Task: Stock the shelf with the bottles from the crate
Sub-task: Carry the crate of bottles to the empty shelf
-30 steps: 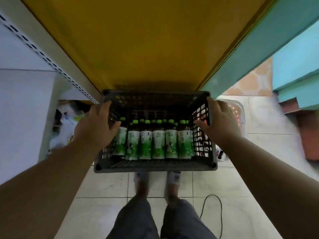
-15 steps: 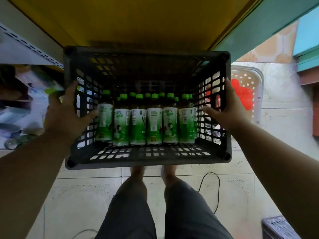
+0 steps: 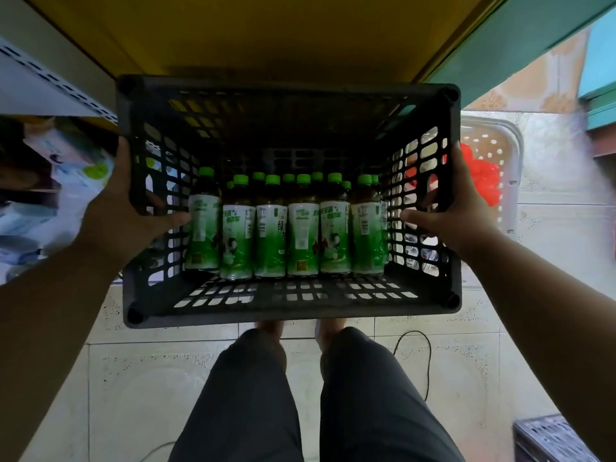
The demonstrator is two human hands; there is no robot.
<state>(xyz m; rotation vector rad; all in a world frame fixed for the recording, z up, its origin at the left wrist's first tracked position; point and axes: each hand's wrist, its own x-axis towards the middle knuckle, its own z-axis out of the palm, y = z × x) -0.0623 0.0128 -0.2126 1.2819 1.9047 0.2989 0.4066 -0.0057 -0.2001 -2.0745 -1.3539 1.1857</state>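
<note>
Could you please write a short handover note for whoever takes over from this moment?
Left hand: gripping the left wall of the black crate, thumb inside.
Right hand: gripping the right wall the same way.
The crate is held off the floor in front of the yellow shelf.
The green-capped bottles stand upright in rows against the crate's far side.
Done: no bottle is seen on the shelf.
Left: set the crate down and move every bottle to the shelf.

One black crate (image 3: 290, 308), six front-row bottles (image 3: 301, 241), two hands (image 3: 120, 215)
</note>
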